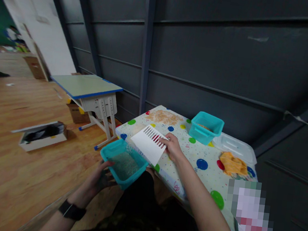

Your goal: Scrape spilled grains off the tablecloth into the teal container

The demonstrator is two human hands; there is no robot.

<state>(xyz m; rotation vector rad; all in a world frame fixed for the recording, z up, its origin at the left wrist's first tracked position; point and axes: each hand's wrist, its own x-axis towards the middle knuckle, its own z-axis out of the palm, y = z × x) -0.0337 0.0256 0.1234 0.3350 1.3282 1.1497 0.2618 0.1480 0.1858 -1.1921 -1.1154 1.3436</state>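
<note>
My left hand (101, 176) grips the near left rim of a teal plastic bin (128, 182) at the front edge of the table. Pale rice-like grains (125, 166) lie inside the bin, with some white grains along its far side. My right hand (173, 148) pinches a white card with a row of slots (147, 147) by its right side. The card lies slanted over the tabletop, its left edge close to the bin's far rim. On the table behind it, tan grains (165, 117) are spread out.
A second teal bin (202, 135) with brown grains stands at the back of the balloon-patterned table (184, 160). To its right are a clear lid (246, 151) and an orange cloth (232, 164). A school desk (87, 85) and an open white box (45, 141) stand left.
</note>
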